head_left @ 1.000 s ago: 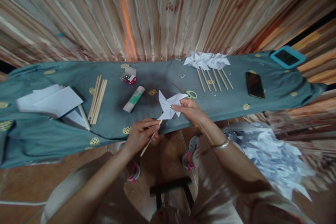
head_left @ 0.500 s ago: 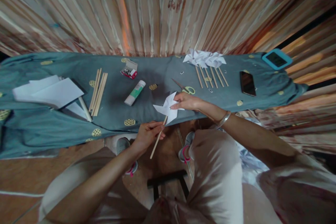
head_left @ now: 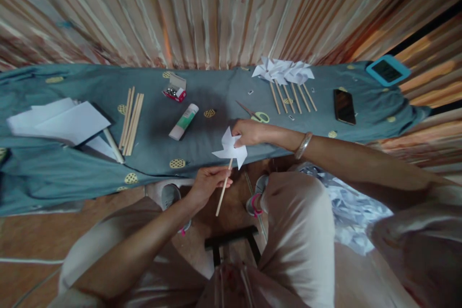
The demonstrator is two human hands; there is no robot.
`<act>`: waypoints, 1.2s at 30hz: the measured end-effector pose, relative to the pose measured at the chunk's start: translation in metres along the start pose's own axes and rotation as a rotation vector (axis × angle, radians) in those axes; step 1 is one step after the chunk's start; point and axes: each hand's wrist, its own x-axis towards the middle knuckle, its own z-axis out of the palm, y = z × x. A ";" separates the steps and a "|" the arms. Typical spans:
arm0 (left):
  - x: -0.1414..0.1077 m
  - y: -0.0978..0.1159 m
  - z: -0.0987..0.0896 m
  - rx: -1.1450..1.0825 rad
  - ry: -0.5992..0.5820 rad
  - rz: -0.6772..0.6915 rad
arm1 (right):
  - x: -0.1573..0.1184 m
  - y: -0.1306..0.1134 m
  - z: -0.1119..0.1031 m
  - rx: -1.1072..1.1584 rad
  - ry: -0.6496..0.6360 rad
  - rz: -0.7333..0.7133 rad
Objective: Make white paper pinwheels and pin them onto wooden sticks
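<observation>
A white paper pinwheel (head_left: 236,153) on a thin wooden stick (head_left: 223,195) is held between both hands above the table's front edge. My left hand (head_left: 209,183) pinches the stick a little below the blades. With its fingers closed, my right hand (head_left: 249,133) grips the pinwheel's upper right part near the centre. The fingers hide part of the paper there. Beyond the hands lie scissors (head_left: 260,116) with green handles and a green-and-white glue stick (head_left: 184,122).
Several finished pinwheels (head_left: 283,73) lie at the back right, beside a phone (head_left: 344,107) and a blue-framed device (head_left: 388,70). An open red box (head_left: 175,88) holds small metal pieces. Wooden sticks (head_left: 133,122) and white paper sheets (head_left: 61,122) are on the left.
The pinwheel has turned between my hands, and its blades now sit at a different angle. My right hand has tilted over the centre. The view has shifted slightly.
</observation>
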 end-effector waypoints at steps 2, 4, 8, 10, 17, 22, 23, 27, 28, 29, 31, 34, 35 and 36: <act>0.001 -0.001 0.000 0.003 -0.007 -0.002 | 0.001 -0.003 -0.003 -0.013 -0.032 0.014; 0.001 -0.001 0.001 0.004 -0.017 -0.004 | 0.001 -0.005 -0.006 -0.017 -0.068 0.046; 0.003 0.001 0.004 0.001 -0.038 -0.024 | 0.001 -0.012 -0.012 -0.033 -0.102 0.083; 0.004 0.002 0.005 0.004 -0.045 -0.034 | 0.000 -0.016 -0.014 -0.047 -0.114 0.090; 0.009 0.000 0.007 0.045 -0.050 -0.048 | 0.003 -0.017 -0.014 -0.049 -0.106 0.078; 0.011 -0.001 0.010 0.033 -0.047 -0.055 | 0.004 -0.018 -0.014 -0.036 -0.100 0.103; 0.011 -0.001 0.011 0.029 -0.048 -0.054 | 0.004 -0.019 -0.014 -0.029 -0.099 0.110; 0.012 -0.002 0.014 0.017 -0.043 -0.053 | 0.003 -0.021 -0.017 -0.026 -0.116 0.115; 0.012 -0.002 0.015 0.019 -0.041 -0.054 | 0.003 -0.022 -0.017 -0.027 -0.120 0.110; 0.012 -0.003 0.015 0.022 -0.043 -0.056 | 0.003 -0.021 -0.017 -0.024 -0.125 0.106; 0.013 -0.003 0.017 0.025 -0.053 -0.057 | 0.004 -0.021 -0.017 -0.007 -0.123 0.104; 0.013 -0.004 0.019 0.027 -0.062 -0.063 | 0.004 -0.022 -0.017 -0.019 -0.131 0.116; 0.013 -0.004 0.020 0.027 -0.063 -0.065 | 0.005 -0.022 -0.018 -0.032 -0.134 0.117; 0.013 -0.005 0.020 0.028 -0.063 -0.067 | 0.005 -0.023 -0.018 -0.046 -0.139 0.116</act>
